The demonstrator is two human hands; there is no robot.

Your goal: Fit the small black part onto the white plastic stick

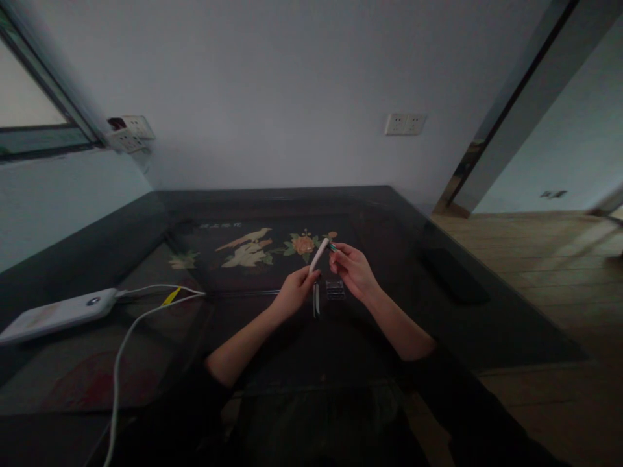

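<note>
A slim white stick-like object (318,257) is gripped near its lower end by my left hand (294,290), its upper end tilted to the right. At that upper end, the fingers of my right hand (351,267) pinch a small thin greenish piece (331,246). Whether this piece is joined to the stick I cannot tell. Just below my hands, a narrow dark strip with a pale edge (317,301) lies on the dark table (272,344). Beside it sits a small set of shiny, short dark pieces (335,290), too dim to name.
On the left lies a white power bank (63,316) with a white cable (121,350) bearing a yellow tag (172,296). A flat black object (453,275) rests at the right. Wall sockets (405,124) are above the table's far edge. A bird-and-flower picture (248,253) decorates the tabletop.
</note>
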